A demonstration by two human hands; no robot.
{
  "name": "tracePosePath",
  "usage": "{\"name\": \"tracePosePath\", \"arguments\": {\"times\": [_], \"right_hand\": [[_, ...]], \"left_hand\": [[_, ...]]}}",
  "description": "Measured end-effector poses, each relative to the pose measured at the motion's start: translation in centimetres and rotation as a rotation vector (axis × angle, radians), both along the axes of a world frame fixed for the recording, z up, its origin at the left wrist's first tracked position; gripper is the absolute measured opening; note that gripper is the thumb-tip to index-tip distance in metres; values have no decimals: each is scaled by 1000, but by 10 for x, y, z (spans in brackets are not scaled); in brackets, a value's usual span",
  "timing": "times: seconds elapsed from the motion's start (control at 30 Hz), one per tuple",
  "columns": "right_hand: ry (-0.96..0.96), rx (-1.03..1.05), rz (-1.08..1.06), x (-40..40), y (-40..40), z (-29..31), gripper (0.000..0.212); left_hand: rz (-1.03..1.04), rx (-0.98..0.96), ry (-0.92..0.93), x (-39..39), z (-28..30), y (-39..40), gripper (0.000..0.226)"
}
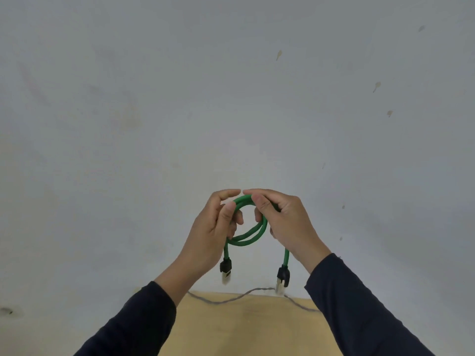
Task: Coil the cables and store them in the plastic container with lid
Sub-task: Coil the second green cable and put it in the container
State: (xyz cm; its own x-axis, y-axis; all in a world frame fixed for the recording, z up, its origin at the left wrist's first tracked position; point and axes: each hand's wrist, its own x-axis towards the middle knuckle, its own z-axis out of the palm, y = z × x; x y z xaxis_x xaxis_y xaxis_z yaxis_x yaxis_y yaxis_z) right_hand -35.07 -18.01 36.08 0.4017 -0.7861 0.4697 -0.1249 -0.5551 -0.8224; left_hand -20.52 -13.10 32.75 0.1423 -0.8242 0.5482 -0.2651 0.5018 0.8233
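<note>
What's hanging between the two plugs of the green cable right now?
Nothing. In the head view the left plug and right plug of the green cable dangle apart, with only wall behind the gap. A grey cable lies lower, on the table.

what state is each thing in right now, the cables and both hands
green cable: looped into a coil, held up in the air, both ends hanging free
left plug: dangling below the left hand, not connected
right plug: dangling below the right hand, not connected
left hand: closed on the coil's left side
right hand: closed on the coil's right side
grey cable: uncoiled, lying loose along the far edge of the table
</note>
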Motion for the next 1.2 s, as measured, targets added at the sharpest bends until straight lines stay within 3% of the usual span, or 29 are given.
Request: {"name": "tracePosePath", "arguments": {"times": [0.1,0.2,0.33,0.47,0.63,0.73,1.03,1.2], "right_hand": [[107,69,49,-2,4,0,26],[258,42,68,-14,1,2,30],[323,-48,-9,-23,-7,-1,24],[112,-43,-134,-19,-13,-6,23],[-219,217,-162,-2,-16,-18,25],[-323,379,-146,2,-17,-21,23],[-294,595,-10,-7,-27,-13,25],[-178,623,6,-14,-36,-11,25]], "left_hand": [[99,-47,-7,4,-6,-2,29],[174,-38,165,14,-1,-4,31],[137,13,279,24,2,-3,32],[48,39,323,14,-4,-1,34],[42,42,342,-4,-12,-5,31],[56,50,331,-6,-18,-9,31],[26,117,389,-6,-26,-13,30],[-80,161,412,-9,-26,-10,31]]}}
